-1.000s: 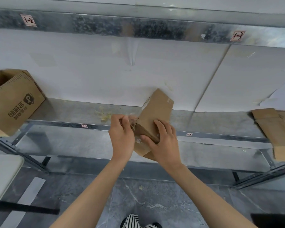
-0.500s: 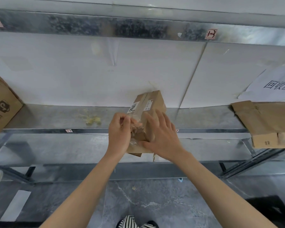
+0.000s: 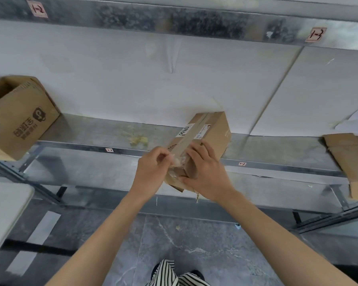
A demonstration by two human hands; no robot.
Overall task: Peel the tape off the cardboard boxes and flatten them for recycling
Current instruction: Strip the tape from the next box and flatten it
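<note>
- Cardboard well left of my fingers: the big box (image 3: 19, 118) stood open, not yet flattened.
- My left hand (image 3: 151, 170) pinched crumpled tape (image 3: 177, 162) between curled fingertips.
- My right hand (image 3: 207, 176) gripped the small box (image 3: 211, 131), which was unflattened, with fingers spread over it.
- Flattened cardboard (image 3: 347, 159) lay far right.
- The box label (image 3: 184, 132) was blurred; shelf tags (image 3: 37, 9) read 1-2 and 1-3.
</note>
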